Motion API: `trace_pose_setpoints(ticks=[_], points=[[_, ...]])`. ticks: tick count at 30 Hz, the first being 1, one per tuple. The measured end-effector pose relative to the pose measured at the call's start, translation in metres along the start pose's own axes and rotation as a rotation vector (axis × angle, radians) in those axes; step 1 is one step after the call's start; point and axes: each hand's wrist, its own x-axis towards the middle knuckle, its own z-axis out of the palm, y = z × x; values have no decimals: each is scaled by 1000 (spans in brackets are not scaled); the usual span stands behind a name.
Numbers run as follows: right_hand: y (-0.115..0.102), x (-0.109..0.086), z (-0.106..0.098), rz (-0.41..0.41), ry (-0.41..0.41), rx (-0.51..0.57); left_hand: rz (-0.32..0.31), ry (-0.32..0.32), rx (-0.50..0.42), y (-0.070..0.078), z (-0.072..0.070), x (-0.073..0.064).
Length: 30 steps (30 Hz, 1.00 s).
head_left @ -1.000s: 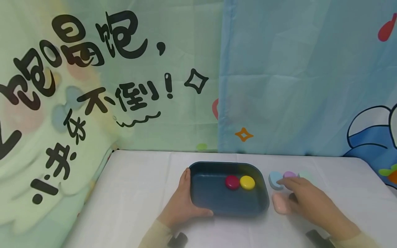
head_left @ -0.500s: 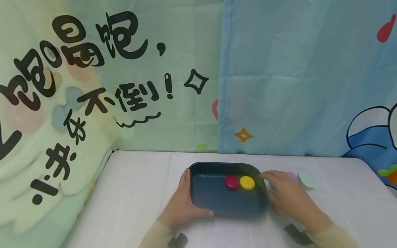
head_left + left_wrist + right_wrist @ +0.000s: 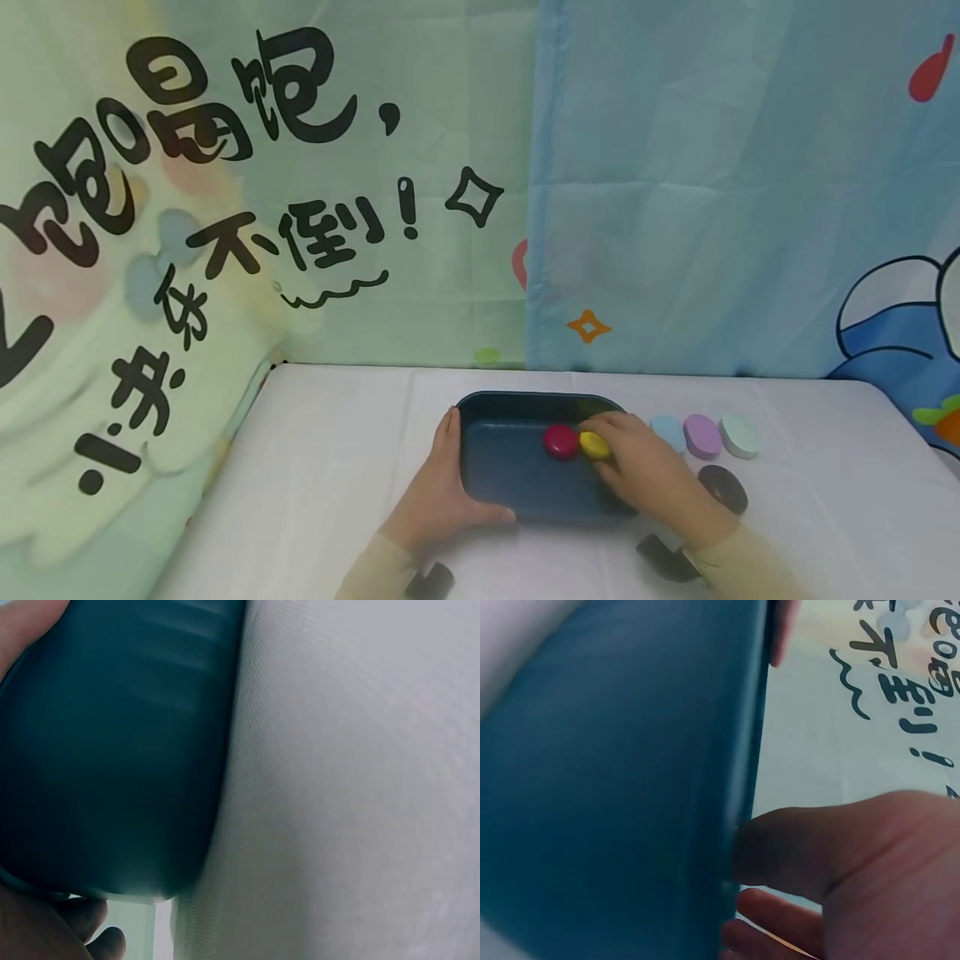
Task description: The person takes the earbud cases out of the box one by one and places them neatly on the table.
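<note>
One yellow piece [image 3: 595, 447], inside the dark blue tray [image 3: 502, 479], right hand [image 3: 660, 479] with fingers and thumb about it; whether pinched, we cannot tell. Beside it we list one red piece [image 3: 561, 442]. Tray's left end: gripped by the left hand [image 3: 450, 492]. On white cloth [image 3: 315, 492], rightward, we record a light blue piece [image 3: 667, 432], purple piece [image 3: 702, 437], mint piece [image 3: 740, 437].

1. My head view looks forward and down, past the far edge of the tabletop [image 3: 330, 442].
2. Both wrist views sit close against the tray [image 3: 510, 483].
3. Head and right-wrist views share the lettered backdrop [image 3: 322, 171].
</note>
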Motion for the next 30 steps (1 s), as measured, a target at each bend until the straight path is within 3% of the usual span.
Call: trace_pose_setpoints(ticks=[17,30], points=[[-6,18,27,-37,-42,-12,7,-2,3,0,-1,0],[-2,22,40,-126,-31,-43,21,-5,-5,-2,0,1]])
